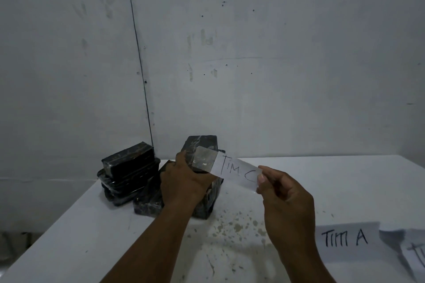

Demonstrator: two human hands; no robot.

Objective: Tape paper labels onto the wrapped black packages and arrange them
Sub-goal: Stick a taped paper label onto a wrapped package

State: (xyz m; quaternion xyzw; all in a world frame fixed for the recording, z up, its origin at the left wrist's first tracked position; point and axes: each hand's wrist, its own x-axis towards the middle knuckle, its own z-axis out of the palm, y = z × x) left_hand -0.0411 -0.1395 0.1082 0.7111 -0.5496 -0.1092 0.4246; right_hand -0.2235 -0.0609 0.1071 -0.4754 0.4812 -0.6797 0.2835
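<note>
My left hand grips a black wrapped package that tops a pile of such packages in the middle of the white table. A paper label reading "TIM C" hangs off that package by a strip of clear tape at its left end. My right hand pinches the label's right end between thumb and fingers, holding it stretched out in the air. A second pile of black packages stands to the left, near the table's back edge.
A paper label reading "TIM A" lies flat at the front right of the table. More crumpled paper slips lie at the right edge. The table top is stained near its front middle. A grey wall rises right behind the piles.
</note>
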